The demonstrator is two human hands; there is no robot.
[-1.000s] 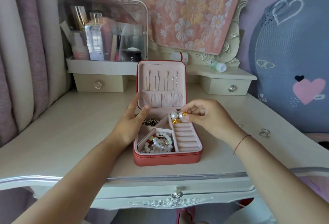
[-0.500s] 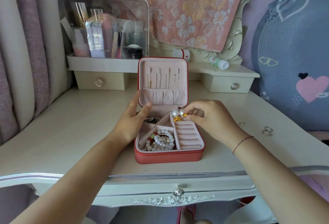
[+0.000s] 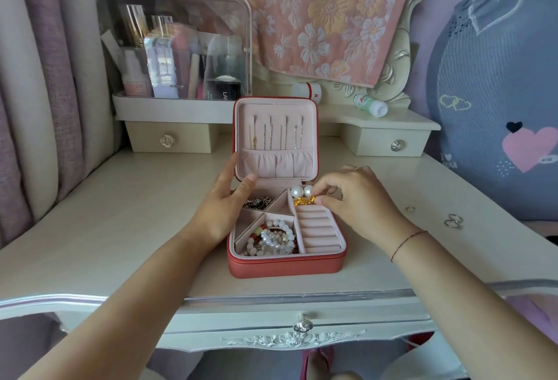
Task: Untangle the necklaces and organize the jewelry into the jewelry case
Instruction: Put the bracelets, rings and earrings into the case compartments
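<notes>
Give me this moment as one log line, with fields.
left hand: touches lid | right hand: pinches gold piece beside pearl earrings | jewelry case: open | rings: loose on table

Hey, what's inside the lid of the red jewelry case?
Several thin necklaces hang side by side in the lid. Their lower ends drop into the gathered pocket, which hides them and anything else inside. The left hand covers the lid's lower left corner.

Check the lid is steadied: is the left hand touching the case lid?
Touching. Head view: the left hand rests its thumb on the lid lining, forefinger against its left edge.
</notes>
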